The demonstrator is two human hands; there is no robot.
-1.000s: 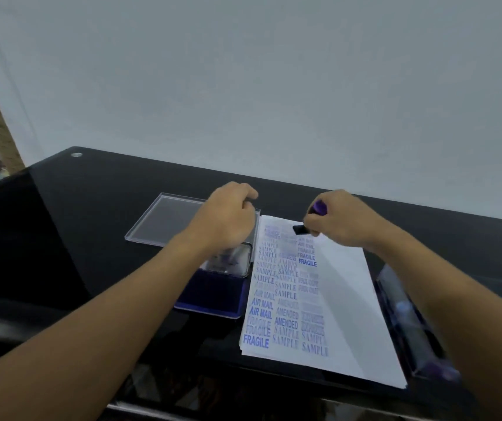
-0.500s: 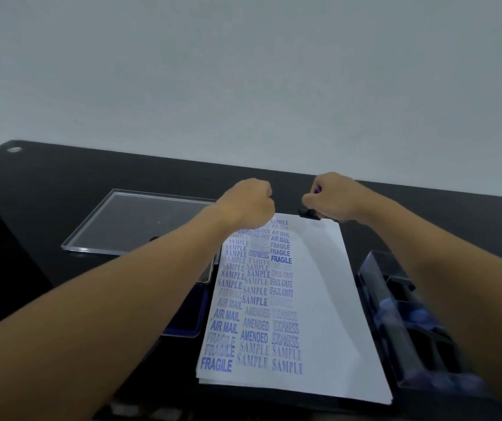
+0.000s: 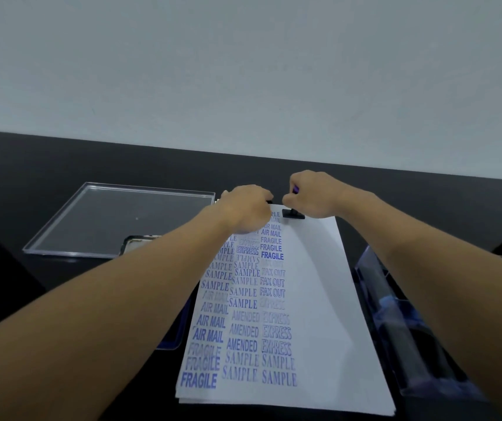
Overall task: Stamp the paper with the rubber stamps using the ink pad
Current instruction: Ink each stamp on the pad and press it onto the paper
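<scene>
**Stamp [image 3: 293,214] set at the 12 o'clock edge of the paper [image 3: 319,299], under the right hand [image 3: 313,196]**

The right hand's fingers are clamped on the stamp's handle. Its black base lies directly below them, long axis 9-to-3. The left hand [image 3: 243,208] rests on the sheet at the stamp's 9 o'clock with fingers curled — whether they hold anything cannot be told. The ink pad [image 3: 140,243] lies toward 8 o'clock, nearer the left hand.
</scene>
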